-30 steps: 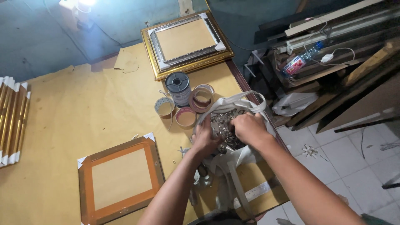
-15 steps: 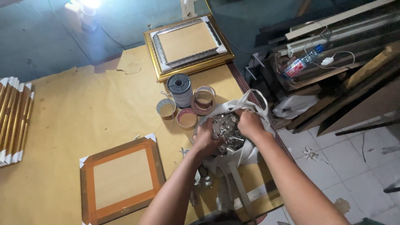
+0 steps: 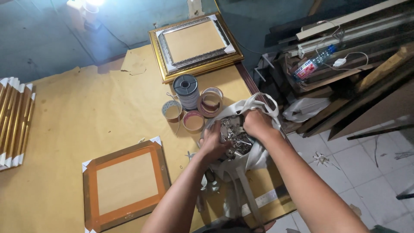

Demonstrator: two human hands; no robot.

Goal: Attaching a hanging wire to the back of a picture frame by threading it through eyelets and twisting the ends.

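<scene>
A white cloth bag (image 3: 258, 156) lies open on the right side of the table, full of small shiny metal pieces (image 3: 235, 137). Both my hands are inside its mouth. My left hand (image 3: 213, 144) rests on the left part of the pile with fingers curled among the pieces. My right hand (image 3: 255, 123) is at the bag's far right rim, fingers bent down into the metal pieces. Whether either hand has closed on a piece is hidden by the fingers and the pile.
Tape rolls (image 3: 210, 102) and a grey wire spool (image 3: 186, 90) stand just beyond the bag. An orange-brown picture frame (image 3: 125, 184) lies face down at the near left, a gold frame (image 3: 195, 45) at the far end, gold mouldings (image 3: 14, 120) at the left edge. Cluttered shelves (image 3: 345, 73) stand right.
Both hands stay in the bag and shift slightly among the metal pieces; the view has drifted a little.
</scene>
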